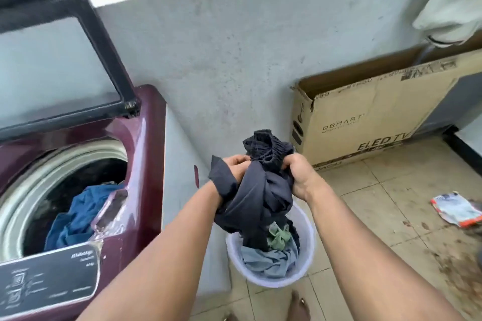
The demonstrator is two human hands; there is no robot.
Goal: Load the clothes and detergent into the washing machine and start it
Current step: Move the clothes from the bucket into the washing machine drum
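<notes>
A dark navy garment [257,190] hangs bunched above a white laundry bucket [309,247] on the floor. My left hand [238,167] grips its left side and my right hand [301,173] grips its elastic waistband. Light blue and green clothes [273,258] lie inside the bucket. On the left stands the maroon top-load washing machine [146,154] with its lid [60,60] raised. A blue garment [80,216] lies in its drum. Its control panel [49,279] is at the lower left.
A flat cardboard TV box [370,117] leans against the grey wall on the right. A crumpled packet [456,208] lies on the tiled floor, with dirt near it. A pale cloth [448,13] hangs at the top right. My bare feet [297,307] are below the bucket.
</notes>
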